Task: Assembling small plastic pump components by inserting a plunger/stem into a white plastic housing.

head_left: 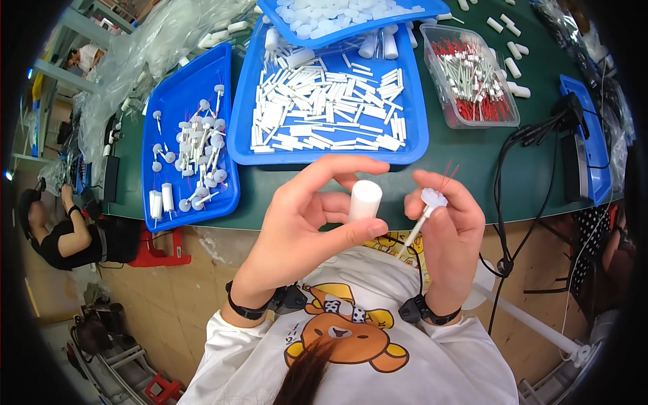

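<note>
My left hand (297,219) is curled around a short white plastic cylinder (365,201), held between thumb and fingers. Close beside it, my right hand (453,233) pinches a white rod with a frosted round cap (434,198); thin red wires stick up from the cap, and the rod slants down to the left. The cylinder and rod are apart, just off the table's near edge. Beyond my hands, a blue tray (329,159) holds many loose white rods. Similar capped rods lie in another blue tray (233,182) to the left, with several white cylinders in its near corner.
Atop the middle tray's far side rests a blue tray of frosted caps (337,12). A clear box (496,123) of red-wired rods stands right. Loose cylinders (513,67) lie on the green table (466,152). Black cables (507,182) hang at right; people sit on both sides.
</note>
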Tool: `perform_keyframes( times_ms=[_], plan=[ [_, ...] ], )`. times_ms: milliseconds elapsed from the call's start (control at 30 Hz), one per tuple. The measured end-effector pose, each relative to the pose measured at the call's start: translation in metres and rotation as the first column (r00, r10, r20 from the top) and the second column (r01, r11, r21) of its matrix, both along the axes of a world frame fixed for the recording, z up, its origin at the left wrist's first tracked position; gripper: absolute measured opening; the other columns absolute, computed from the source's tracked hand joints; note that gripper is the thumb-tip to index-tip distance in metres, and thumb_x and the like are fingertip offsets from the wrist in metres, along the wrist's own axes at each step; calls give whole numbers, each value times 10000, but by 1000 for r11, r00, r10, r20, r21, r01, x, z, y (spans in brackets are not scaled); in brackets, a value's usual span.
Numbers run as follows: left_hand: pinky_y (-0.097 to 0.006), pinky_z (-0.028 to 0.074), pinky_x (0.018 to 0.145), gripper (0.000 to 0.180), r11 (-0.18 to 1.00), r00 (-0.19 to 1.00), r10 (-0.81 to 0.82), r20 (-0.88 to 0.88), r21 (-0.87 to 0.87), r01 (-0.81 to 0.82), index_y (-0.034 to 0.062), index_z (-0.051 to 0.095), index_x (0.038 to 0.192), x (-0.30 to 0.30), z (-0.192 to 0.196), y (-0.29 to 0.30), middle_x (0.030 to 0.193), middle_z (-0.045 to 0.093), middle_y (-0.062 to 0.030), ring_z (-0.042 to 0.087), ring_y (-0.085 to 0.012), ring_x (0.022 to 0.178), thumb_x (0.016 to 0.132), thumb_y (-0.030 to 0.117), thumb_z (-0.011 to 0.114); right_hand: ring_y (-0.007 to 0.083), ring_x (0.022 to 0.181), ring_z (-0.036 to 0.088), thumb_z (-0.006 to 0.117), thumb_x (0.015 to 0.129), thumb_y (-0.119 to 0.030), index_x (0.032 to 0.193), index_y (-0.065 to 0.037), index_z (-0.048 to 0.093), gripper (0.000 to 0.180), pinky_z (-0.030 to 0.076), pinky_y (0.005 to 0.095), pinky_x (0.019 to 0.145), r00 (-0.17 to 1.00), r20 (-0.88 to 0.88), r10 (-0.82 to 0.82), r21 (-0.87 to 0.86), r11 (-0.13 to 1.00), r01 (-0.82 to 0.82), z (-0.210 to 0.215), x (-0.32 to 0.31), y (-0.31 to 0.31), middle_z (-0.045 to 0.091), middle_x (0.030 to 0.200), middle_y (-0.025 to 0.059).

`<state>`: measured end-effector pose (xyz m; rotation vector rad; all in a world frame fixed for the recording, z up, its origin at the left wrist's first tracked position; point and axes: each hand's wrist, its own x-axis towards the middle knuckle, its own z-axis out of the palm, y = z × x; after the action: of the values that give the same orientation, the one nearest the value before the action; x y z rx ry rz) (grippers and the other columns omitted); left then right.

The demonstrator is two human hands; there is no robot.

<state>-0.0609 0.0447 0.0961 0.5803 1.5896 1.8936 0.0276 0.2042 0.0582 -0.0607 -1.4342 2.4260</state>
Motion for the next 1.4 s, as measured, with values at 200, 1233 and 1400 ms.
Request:
perform_keyframes(
  times_ms=[200, 1233, 1400],
  plan=[
    [-289, 559, 774, 501, 999, 994, 46, 101, 5, -46, -57, 463, 1215, 4, 1, 5, 1069, 525, -112, 644, -223, 908, 750, -125, 636, 201, 1029, 528, 543, 890, -60, 1109, 52, 543, 246, 405, 315, 905, 982, -149, -120, 212, 966, 150, 1, -9, -12, 600, 1043, 145],
    [-306, 541, 781, 523, 995, 975, 2, 221, 93, -23, -23, 266, 1300, 7, -6, 14, 1049, 595, -177, 622, -190, 922, 850, -67, 530, 204, 988, 558, 504, 863, 51, 1057, 71, 535, 198, 451, 329, 867, 997, -8, 73, -8, 997, -73, -8, -24, -5, 572, 1035, 159],
    [-286, 521, 791, 354, 1000, 997, 10, -78, 9, -10, -28, 338, 1126, 9, -15, 15, 1045, 593, -173, 598, -158, 971, 860, -18, 571, 208, 1000, 556, 566, 814, 85, 1099, 82, 508, 291, 472, 308, 831, 985, -169, -21, 144, 989, 46, -23, -28, -4, 563, 1079, 161]
  ],
)
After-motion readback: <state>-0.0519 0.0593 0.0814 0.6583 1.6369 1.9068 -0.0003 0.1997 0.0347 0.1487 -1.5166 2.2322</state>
